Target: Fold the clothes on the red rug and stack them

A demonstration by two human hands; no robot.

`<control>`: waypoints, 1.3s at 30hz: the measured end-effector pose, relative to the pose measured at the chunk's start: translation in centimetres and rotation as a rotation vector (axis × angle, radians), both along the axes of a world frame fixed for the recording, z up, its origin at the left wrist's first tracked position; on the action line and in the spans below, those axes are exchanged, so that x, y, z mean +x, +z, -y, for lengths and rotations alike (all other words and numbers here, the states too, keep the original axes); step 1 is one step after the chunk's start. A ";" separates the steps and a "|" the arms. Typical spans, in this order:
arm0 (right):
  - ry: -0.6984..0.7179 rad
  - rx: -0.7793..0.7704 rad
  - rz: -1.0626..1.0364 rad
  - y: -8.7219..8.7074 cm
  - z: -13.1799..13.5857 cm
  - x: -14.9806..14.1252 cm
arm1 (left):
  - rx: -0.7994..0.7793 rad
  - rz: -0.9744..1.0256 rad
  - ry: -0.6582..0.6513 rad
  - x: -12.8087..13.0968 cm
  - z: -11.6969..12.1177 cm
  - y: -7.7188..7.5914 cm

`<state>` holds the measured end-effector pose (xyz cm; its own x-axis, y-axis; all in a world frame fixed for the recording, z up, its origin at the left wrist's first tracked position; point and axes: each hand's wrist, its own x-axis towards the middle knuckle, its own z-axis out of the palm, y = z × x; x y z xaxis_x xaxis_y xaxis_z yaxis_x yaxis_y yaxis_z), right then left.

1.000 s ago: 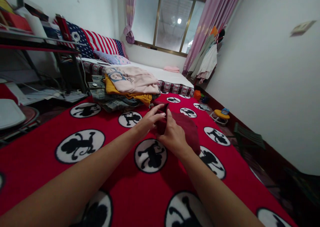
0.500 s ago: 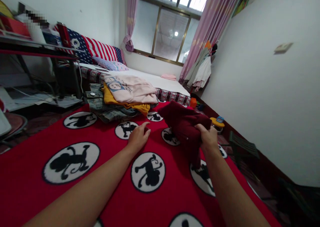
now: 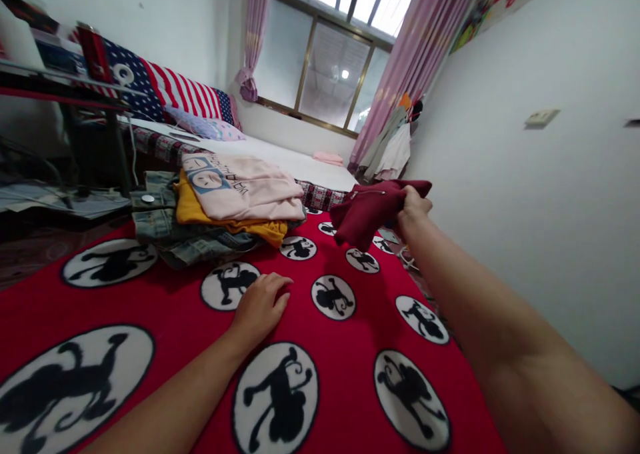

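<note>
Right grip: closed on the maroon garment, fingers bunched at its 3 o'clock end, arm outstretched. Probably taken by one end so that the rest hangs clear of the red blanket.

Left grip: holds nothing; fingers loosely curved, thumb apart. Low over the blanket, contact cannot be told. Likely idle because one grip suffices for so light a piece.

Maroon garment: aloft, at 2 o'clock from the left grip, over the blanket's far part. Soft, matte cloth, sagging into a lopsided fold with drooping corners; a short pale strip on its upper face (too small to identify).

Blanket: fleecy-looking, patterned with white, dark-rimmed discs bearing black monkey figures. A darker patch under the garment, presumably its shadow.

Clothes stack: at 9 o'clock from the garment, apart from it. Printed pale pink top over mustard cloth over faded denim with a round, shiny button. The broader, stiffer denim probably steadies the softer layers.

White bed: at 12 o'clock from the left grip, smooth, flat surface.

Hanging clothes: at 1 o'clock from the garment, draped in limp vertical folds.
</note>
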<state>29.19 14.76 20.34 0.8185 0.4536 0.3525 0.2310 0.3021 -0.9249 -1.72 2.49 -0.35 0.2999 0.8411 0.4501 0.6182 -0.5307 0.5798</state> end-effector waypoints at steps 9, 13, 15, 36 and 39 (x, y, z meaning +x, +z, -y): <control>-0.307 -0.528 0.015 -9.8 0.5 2.6 | -0.039 0.033 -0.034 0.1 -0.3 0.1; -0.292 -0.640 0.211 -16.9 4.3 1.2 | -0.038 0.015 -0.030 0.1 -0.4 0.1; -0.201 -0.667 0.373 -18.4 5.5 -0.1 | -0.035 0.014 -0.032 0.1 -0.4 0.2; 0.498 -0.515 0.835 -21.1 17.0 -11.3 | 0.106 -0.164 -0.014 0.4 2.7 0.3; 0.509 -0.402 0.591 -21.4 16.8 -10.5 | 0.093 -0.240 -0.124 -0.3 2.0 1.8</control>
